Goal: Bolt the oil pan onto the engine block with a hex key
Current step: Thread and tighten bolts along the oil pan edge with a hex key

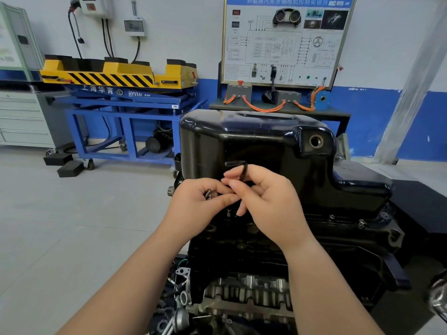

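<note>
at the near edge of the oil pan (266, 146), which sits on the engine block (242, 250): left hand (198, 199) curls round a bolt (209, 195), right hand (263, 201) grips the hex key (242, 168) and pinches at it. risk: crowded fingers fumble, and the bolt drops into the block.

This is a workshop for learning about cars. A big black engine (242, 250) stands in front, with its oil pan (254, 141) on top. Along the wall are a blue lift table (125, 100) with a yellow striped top, a grey drawer cabinet (21, 117), and a teaching board (283, 39) with wiring drawings and orange cables (263, 108).
</note>
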{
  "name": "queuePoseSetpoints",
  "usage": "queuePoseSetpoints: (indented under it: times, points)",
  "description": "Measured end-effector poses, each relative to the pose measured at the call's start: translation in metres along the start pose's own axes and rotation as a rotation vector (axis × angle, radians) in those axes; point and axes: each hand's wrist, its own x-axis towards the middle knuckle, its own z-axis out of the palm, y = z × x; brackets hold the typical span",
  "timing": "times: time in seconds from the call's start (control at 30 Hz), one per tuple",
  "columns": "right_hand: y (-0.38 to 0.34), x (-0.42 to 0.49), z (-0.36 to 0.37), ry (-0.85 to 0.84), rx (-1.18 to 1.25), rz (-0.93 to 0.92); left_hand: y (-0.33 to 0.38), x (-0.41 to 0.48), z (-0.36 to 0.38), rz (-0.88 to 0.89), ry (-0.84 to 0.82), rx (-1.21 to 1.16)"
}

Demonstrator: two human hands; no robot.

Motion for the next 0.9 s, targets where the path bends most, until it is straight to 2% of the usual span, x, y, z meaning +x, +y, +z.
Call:
queuePoseSetpoints:
  times: [0.1,0.23,0.37,0.57,0.63,0.7,0.9]
  points:
    - [0.001,0.0,-0.004,-0.043,0.035,0.023,-0.001,0.0,-0.001,-0.023,-0.01,-0.016]
    - [-0.002,0.002,-0.003,0.073,0.029,0.029,-0.001,-0.002,-0.001,-0.012,-0.051,-0.017]
    - [-0.002,0.002,0.002,0.097,0.001,0.022,0.0,-0.002,0.002,0.016,-0.042,0.007]
    - [-0.005,-0.001,-0.005,-0.105,-0.016,0.028,0.0,0.002,-0.001,-0.001,-0.088,-0.024]
    - [-0.005,0.0,-0.008,-0.125,-0.007,0.025,0.003,0.002,-0.003,-0.003,-0.124,-0.053]
    - [-0.005,0.001,-0.008,-0.091,0.001,0.026,0.004,0.001,-0.003,0.02,-0.136,-0.043]
    - [-0.004,0.001,-0.002,0.075,0.005,0.023,0.002,0.0,-0.002,0.002,-0.031,-0.002]
